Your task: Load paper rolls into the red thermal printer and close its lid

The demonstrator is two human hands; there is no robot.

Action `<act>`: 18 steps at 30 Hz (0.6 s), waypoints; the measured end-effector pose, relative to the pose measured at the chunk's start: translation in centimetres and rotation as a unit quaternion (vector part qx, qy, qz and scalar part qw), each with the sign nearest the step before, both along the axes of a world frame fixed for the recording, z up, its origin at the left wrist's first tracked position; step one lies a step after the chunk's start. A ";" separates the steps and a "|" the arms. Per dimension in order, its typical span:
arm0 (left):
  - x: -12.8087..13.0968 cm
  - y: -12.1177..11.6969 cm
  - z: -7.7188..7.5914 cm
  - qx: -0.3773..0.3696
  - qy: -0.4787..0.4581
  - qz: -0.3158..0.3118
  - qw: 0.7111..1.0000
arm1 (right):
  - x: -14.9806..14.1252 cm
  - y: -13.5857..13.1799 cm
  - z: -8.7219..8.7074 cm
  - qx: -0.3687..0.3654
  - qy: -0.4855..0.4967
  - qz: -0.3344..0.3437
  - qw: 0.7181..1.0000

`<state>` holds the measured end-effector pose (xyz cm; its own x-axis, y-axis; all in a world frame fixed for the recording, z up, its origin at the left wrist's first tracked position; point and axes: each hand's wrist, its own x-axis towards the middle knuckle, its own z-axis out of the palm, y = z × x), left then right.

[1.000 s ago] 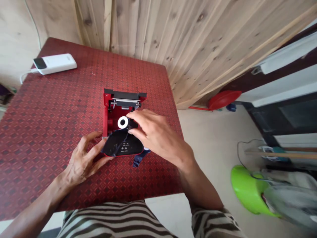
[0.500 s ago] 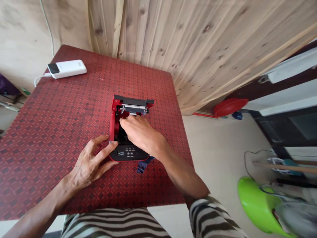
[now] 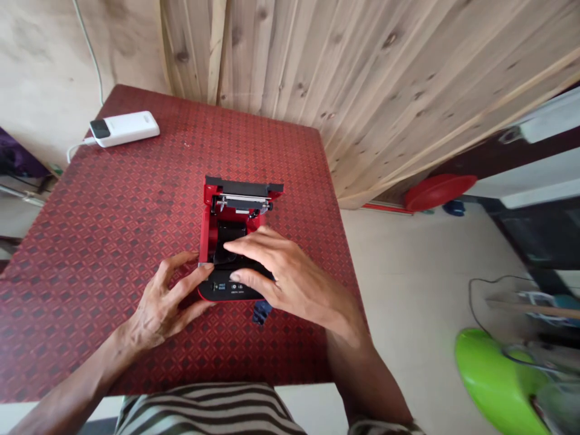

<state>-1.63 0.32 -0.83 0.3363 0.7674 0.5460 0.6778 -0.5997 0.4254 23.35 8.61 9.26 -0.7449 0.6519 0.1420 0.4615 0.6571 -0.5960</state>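
A small red and black label printer stands on the table with its lid raised, showing a dark inner compartment. On its front left corner my left hand grips the case, with a finger on the top edge and the thumb low at the front. Over the printer's right side lies my right hand, thumb and fingers apart and nothing between them. Its fingertips are at the compartment and the thumb is above the front panel; whether they touch is unclear. A dark blue crumpled piece sticks out by the printer's front right.
A white power bank with a cable lies at the table's far left. The red patterned table meets a wooden plank wall behind. On the floor to the right are a green plastic object and a red basin.
My right hand has come out of the compartment and moved back to the right, its fingers opening. My left hand stays on the printer's corner. The view has shifted slightly.
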 end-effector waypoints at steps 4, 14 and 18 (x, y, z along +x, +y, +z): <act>-0.3 0.3 2.3 -0.041 -0.005 0.009 0.999 | 0.2 -0.4 -1.8 0.029 0.060 -0.010 0.998; 1.3 10.2 9.1 0.009 0.064 0.009 0.998 | 0.0 -2.6 -2.8 0.186 0.067 -0.110 0.974; 1.5 9.3 8.7 -0.002 0.071 -0.015 0.997 | -0.1 -4.0 -3.7 0.244 0.087 -0.130 0.957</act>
